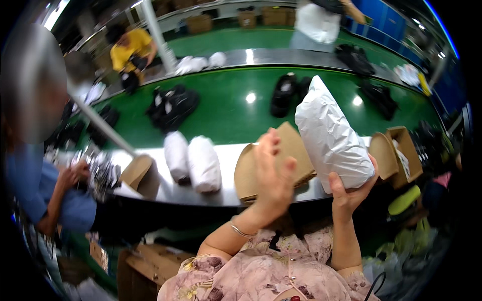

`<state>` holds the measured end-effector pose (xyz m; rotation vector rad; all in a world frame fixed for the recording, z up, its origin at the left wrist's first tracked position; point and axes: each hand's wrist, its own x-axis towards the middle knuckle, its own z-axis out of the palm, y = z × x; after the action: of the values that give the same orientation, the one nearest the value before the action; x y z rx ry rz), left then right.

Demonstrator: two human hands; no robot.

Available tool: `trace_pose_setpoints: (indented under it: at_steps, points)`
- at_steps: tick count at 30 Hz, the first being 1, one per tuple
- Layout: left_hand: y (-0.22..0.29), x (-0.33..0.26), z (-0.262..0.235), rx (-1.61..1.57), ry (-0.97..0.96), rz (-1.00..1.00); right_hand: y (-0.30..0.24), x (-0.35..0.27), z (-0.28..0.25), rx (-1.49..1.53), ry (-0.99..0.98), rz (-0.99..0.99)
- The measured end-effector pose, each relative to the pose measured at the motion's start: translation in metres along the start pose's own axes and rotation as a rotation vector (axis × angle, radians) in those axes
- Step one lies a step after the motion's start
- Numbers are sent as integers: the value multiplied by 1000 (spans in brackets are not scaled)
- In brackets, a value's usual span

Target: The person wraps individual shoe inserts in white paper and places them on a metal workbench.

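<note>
Green conveyor [226, 108] | left hand [272, 173] open on cardboard stack [296, 150] | right hand [349, 193] grips white paper-wrapped bundle [331, 138]

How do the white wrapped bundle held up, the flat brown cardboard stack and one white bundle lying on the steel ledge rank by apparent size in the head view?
1. White wrapped bundle, raised nearer the camera, so unsure.
2. Flat brown cardboard stack, close to it.
3. White bundle on the ledge.

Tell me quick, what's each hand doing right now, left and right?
Left hand: fingers spread, pressed against the brown cardboard box; grip itself cannot be told.
Right hand: closed around the lower end of the white paper-wrapped bundle, holding it up.
</note>
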<state>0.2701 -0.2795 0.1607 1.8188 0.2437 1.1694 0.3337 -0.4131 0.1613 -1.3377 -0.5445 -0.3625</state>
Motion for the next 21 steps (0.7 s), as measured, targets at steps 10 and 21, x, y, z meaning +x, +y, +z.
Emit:
trace_pose_setpoints:
  at_steps: [10, 21]
  points:
    - [-48, -23, -133, 314, 204, -126, 25, -103, 172, -11, -543, -80]
    - [-199, 1, -268, -535, 235, -584, 40, -144, 297, -517, -885, -131]
